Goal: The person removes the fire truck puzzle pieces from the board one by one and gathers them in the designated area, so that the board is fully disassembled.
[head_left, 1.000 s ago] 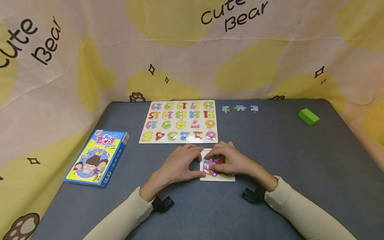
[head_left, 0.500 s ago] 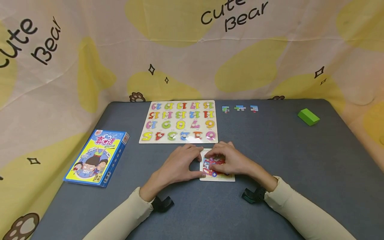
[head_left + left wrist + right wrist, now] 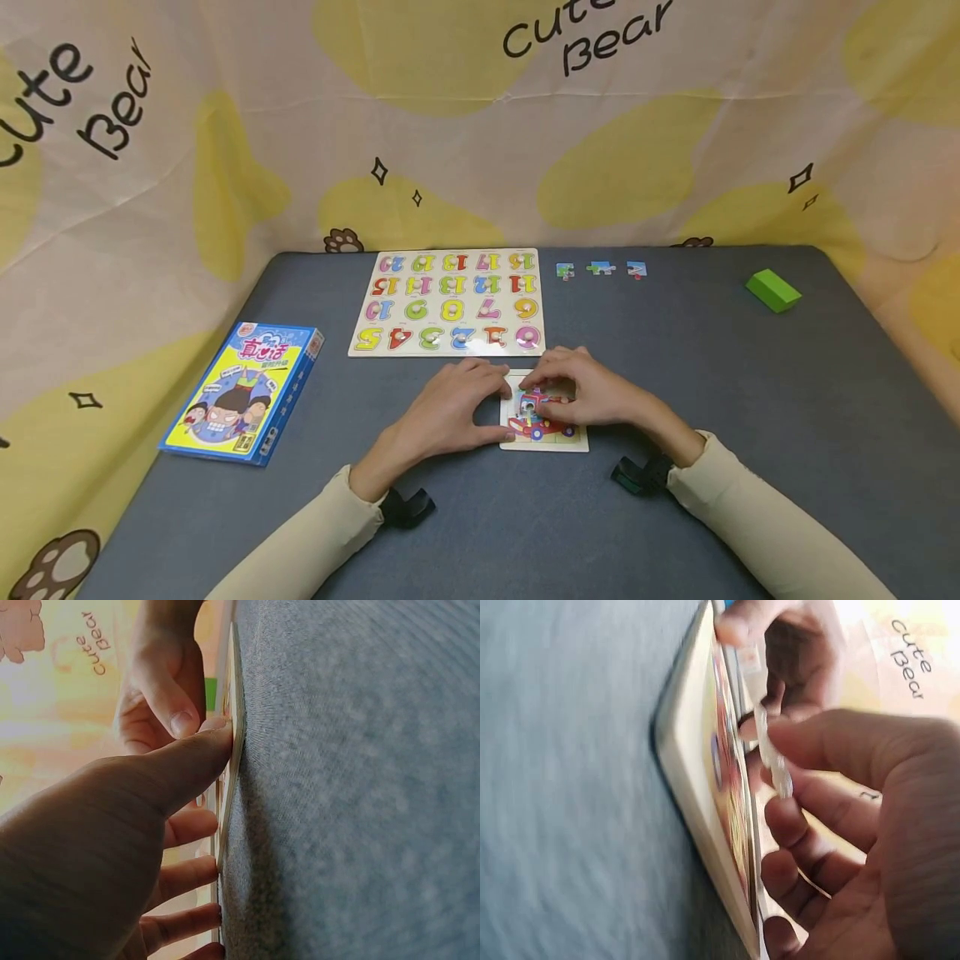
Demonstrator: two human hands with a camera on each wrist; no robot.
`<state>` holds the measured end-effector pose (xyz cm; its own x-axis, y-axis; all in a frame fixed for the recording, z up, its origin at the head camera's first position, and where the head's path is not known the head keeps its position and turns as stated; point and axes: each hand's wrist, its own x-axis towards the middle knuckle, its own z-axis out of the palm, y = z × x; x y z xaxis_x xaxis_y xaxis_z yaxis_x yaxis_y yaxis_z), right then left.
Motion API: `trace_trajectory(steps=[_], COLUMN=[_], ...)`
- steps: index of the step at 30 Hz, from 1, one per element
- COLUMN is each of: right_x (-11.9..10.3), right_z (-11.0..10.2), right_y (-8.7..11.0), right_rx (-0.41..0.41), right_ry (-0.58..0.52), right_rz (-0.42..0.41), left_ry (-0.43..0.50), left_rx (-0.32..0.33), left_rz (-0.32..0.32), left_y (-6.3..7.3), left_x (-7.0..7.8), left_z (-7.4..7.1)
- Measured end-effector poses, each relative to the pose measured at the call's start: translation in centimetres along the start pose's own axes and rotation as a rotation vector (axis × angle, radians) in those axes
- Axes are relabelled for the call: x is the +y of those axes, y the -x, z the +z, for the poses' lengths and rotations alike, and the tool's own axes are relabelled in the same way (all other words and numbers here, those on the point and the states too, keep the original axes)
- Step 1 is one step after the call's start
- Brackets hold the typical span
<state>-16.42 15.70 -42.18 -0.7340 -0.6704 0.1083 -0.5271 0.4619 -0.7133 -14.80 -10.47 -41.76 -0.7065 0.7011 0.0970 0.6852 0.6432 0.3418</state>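
A small jigsaw puzzle board (image 3: 543, 447) with a red vehicle picture lies flat on the table in front of me. My left hand (image 3: 453, 408) rests along its left side, thumb near the lower corner and fingers at the upper one. In the left wrist view those fingers (image 3: 191, 877) look fairly straight. Over the board, my right hand (image 3: 588, 387) pinches a thin puzzle piece (image 3: 774, 757) between thumb and fingers. The piece is held edge-on, just above the board in the right wrist view. Its printed face cannot be seen there.
Beyond the puzzle lies a number board (image 3: 442, 353). To its right are loose puzzle pieces (image 3: 601, 268) in a row. A green block (image 3: 774, 290) sits at the back right, and a blue-and-yellow card box (image 3: 232, 400) lies at the left. A printed cloth (image 3: 480, 150) hangs behind.
My right hand has lifted slightly and shifted right and away from me, uncovering more of the red vehicle picture. The left hand and the board stay in place.
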Motion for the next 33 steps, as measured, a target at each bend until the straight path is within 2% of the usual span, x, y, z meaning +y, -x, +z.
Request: trace_trajectory(steps=[7, 14, 18, 23, 27, 33], right_x=[0.6, 1.6, 2.6, 3.9, 4.7, 5.9], right_z=[-1.3, -2.5, -3.3, -4.2, -4.8, -5.7], right_y=[0.2, 0.4, 0.6, 1.1, 1.4, 0.8], right_rx=[-0.032, -0.017, 0.022, 0.106, 0.163, 0.197], right_ry=[-0.031, -0.044, -0.062, -0.079, -0.056, 0.000], right_rz=[-0.023, 0.012, 0.014, 0.054, 0.102, 0.150], left_ry=[-0.015, -0.006, 0.005, 0.015, 0.020, 0.022], left_rx=[-0.016, -0.026, -0.028, -0.024, -0.025, -0.021], left_rz=[0.007, -0.005, -0.014, -0.010, -0.011, -0.010], left_y=[0.1, 0.2, 0.2, 0.3, 0.3, 0.3], left_x=[0.1, 0.2, 0.3, 0.4, 0.4, 0.4], left_z=[-0.1, -0.3, -0.2, -0.3, -0.3, -0.2])
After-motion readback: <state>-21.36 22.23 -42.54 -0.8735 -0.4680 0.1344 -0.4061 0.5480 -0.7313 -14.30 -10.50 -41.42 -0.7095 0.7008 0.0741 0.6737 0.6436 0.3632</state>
